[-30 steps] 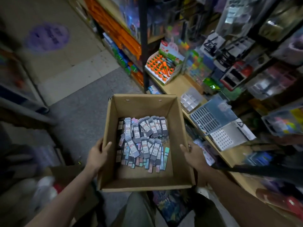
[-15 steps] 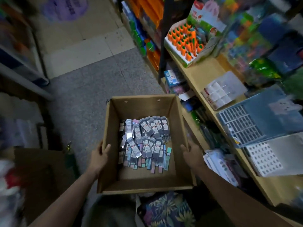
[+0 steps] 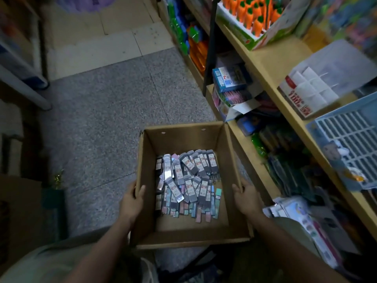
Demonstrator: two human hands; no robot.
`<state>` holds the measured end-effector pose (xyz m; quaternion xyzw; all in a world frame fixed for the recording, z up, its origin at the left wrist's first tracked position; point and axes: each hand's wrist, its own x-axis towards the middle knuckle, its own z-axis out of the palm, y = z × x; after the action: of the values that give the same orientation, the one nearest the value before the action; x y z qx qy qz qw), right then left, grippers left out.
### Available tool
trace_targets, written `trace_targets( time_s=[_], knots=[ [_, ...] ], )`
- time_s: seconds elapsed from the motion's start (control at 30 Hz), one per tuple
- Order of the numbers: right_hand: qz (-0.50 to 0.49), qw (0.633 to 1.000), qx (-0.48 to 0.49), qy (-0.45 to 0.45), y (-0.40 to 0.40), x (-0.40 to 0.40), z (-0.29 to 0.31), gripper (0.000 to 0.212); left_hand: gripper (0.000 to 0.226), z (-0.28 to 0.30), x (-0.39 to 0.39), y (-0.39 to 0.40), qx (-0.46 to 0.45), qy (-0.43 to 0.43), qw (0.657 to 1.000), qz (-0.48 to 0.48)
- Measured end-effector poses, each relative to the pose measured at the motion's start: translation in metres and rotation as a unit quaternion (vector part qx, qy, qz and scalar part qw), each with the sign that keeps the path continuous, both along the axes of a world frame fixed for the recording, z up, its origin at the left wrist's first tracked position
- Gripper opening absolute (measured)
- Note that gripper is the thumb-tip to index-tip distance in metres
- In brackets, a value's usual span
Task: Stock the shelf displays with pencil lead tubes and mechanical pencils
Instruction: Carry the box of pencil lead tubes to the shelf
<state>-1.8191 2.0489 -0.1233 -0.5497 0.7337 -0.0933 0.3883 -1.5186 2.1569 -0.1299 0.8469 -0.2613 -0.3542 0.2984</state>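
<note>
Pencil lead tubes (image 3: 188,180), heaped loose across the middle and far half of an open cardboard box (image 3: 183,241); near third of the box floor bare. Carried low over the speckled floor (image 3: 112,111), just left of the wooden shelving (image 3: 265,64) at 3 o'clock.

Left hand (image 3: 131,203) clamped on the left wall at 9 o'clock, thumb hooked inside, fingers wrapped outside. Right hand (image 3: 245,200) gripping the right wall at 3 o'clock, thumb over the rim, fingers hidden behind the cardboard. Both curled firmly on the box, nothing else held.

No mechanical pencils clearly told apart in the heap; too small and dim to say. No tube on a display yet, so stocking judged barely begun.

Likely troubles from here:
1. Box tipped away toward 12 o'clock: whole heap sliding to the far wall and spilling over the rim, given loose smooth packets.
2. Right wall catching the lower shelf edge, very near at 2 o'clock: jolt, grip lost on 1 side.
3. Thin walls bowing under a 2-point hold at mid-sides, bottom unsupported: sag or slip.
4. Set down on the crowded shelf at 1 o'clock: clear divided tray (image 3: 318,84) or grey slotted rack (image 3: 355,144) nudged off.
5. Dim light: packet types mixed up when sorted.
</note>
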Motion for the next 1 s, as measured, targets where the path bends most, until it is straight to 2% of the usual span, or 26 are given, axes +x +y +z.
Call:
trace_targets(
  time_s=[0.23, 0.4, 0.53, 0.6, 0.63, 0.7, 0.77, 0.8, 0.83, 0.9, 1.0],
  knots=[
    [0.006, 0.999, -0.047, -0.020, -0.001, -0.007, -0.049, 0.030, 0.036, -0.050, -0.021, 0.013, -0.012, 0.005, 0.999, 0.044],
    [-0.004, 0.997, -0.062, -0.050, 0.013, -0.011, -0.077, 0.035, 0.034, -0.071, -0.023, 0.030, -0.028, -0.029, 0.998, 0.048],
    [0.014, 0.998, -0.041, -0.040, 0.022, -0.010, -0.078, 0.036, 0.036, -0.075, -0.025, 0.039, -0.021, -0.028, 0.998, 0.056],
    [0.020, 0.999, -0.033, -0.020, 0.022, -0.008, -0.070, 0.037, 0.033, -0.069, -0.028, 0.038, -0.021, -0.070, 0.995, 0.069],
    [0.025, 0.998, -0.059, -0.005, 0.021, -0.006, -0.066, 0.039, 0.031, -0.066, -0.030, 0.035, -0.051, -0.127, 0.988, 0.072],
    [0.064, 0.978, -0.197, 0.024, 0.020, 0.003, -0.057, 0.043, 0.027, -0.060, -0.039, 0.025, -0.138, -0.242, 0.959, 0.046],
    [0.148, 0.941, -0.304, 0.017, 0.018, 0.017, -0.055, 0.041, 0.023, -0.061, -0.053, 0.012, -0.187, -0.253, 0.949, -0.015],
    [0.191, 0.933, -0.304, -0.003, 0.018, 0.027, -0.059, 0.038, 0.021, -0.067, -0.060, 0.006, -0.182, -0.226, 0.956, -0.041],
    [0.219, 0.938, -0.268, -0.021, 0.017, 0.036, -0.067, 0.036, 0.021, -0.078, -0.065, 0.001, -0.156, -0.186, 0.969, -0.051],
    [0.206, 0.969, -0.131, -0.039, 0.014, 0.049, -0.092, 0.036, 0.032, -0.108, -0.069, -0.008, -0.058, -0.083, 0.995, -0.019],
    [0.155, 0.988, 0.003, -0.011, 0.008, 0.056, -0.138, 0.037, 0.053, -0.151, -0.064, -0.014, 0.071, 0.010, 0.996, 0.044]
  ],
)
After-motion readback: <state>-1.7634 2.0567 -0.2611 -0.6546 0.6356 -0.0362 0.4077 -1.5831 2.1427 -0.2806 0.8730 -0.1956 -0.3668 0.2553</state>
